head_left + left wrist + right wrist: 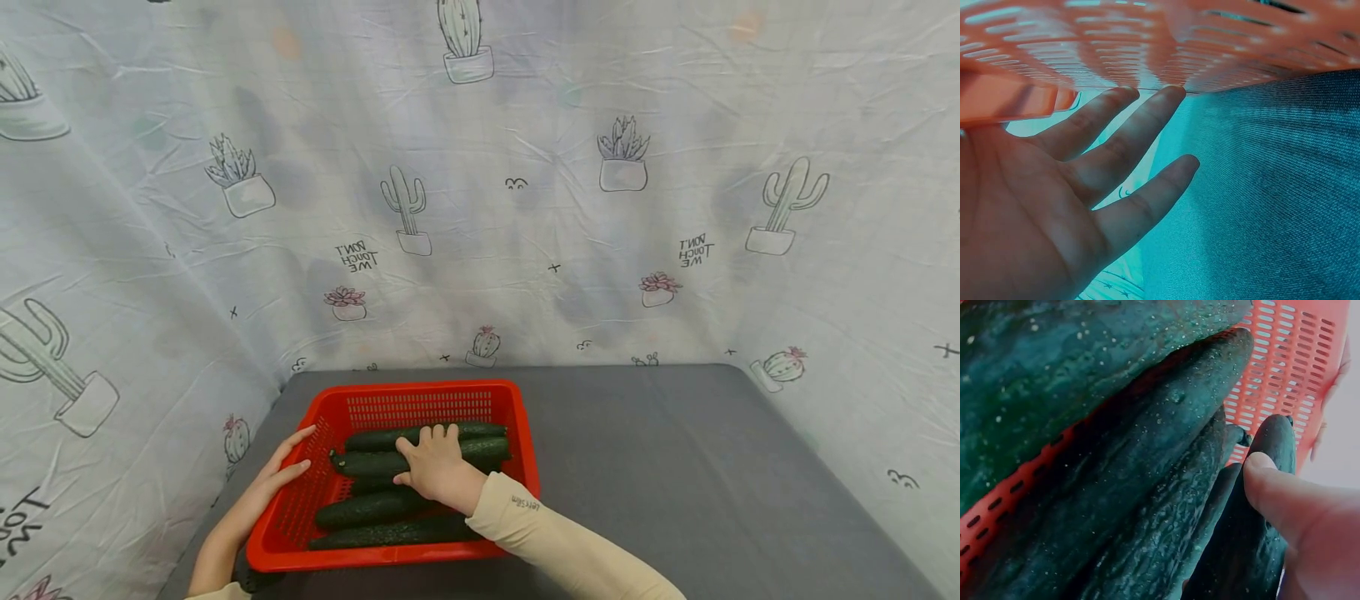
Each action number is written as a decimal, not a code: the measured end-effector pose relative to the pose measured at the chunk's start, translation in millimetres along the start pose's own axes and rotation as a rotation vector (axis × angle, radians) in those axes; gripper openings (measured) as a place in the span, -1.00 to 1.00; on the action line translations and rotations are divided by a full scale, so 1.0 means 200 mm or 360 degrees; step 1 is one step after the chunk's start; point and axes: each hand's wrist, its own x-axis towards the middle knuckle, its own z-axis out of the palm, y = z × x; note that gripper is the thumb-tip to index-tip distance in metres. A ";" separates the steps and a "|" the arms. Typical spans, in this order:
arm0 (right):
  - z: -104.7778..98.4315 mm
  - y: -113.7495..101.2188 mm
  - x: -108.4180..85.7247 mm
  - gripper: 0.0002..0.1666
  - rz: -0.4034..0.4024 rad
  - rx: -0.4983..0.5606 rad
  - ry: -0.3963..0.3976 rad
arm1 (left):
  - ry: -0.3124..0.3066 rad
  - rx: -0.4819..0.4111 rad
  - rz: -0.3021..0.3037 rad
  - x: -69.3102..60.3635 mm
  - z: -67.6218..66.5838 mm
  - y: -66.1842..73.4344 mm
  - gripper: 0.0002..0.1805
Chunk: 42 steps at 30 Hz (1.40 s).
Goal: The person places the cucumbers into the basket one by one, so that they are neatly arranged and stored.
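Note:
A red plastic basket (431, 387) with slotted walls holds several dark green cucumbers lying side by side. My right hand (437, 468) reaches into it and grips one cucumber (371, 463) around its middle. In the right wrist view the thumb (1263, 475) presses along that cucumber's side, while most of the other fingers are hidden behind it. More cucumbers (1166, 444) lie beside it. My left hand (273, 479) is at the basket's left side, fingers extended. Two of its fingertips (1172, 94) touch the slotted wall in the left wrist view.
The basket stands on the left part of a grey cloth-covered table (660, 483). A pale curtain (540, 208) printed with potted cacti hangs behind the table and along both sides. A small dark object (258, 579) shows by the left wrist, below the basket's front corner.

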 end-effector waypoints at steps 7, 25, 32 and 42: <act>0.02 0.01 0.01 -0.48 0.0012 0.0049 -0.0002 | -0.0016 -0.0010 -0.0017 0.01 0.00 0.00 -0.40; 0.01 0.07 0.01 -0.34 -0.0066 0.0170 0.0022 | -0.0092 0.0026 -0.0089 0.03 -0.05 0.01 -0.38; 0.01 0.13 0.00 -0.36 -0.0057 0.0189 0.0022 | -0.0075 0.0224 -0.0062 0.02 -0.06 0.03 -0.36; -0.04 0.28 -0.01 -0.43 -0.0028 0.0358 0.0099 | -0.0065 0.0583 0.0232 0.02 -0.10 0.07 -0.41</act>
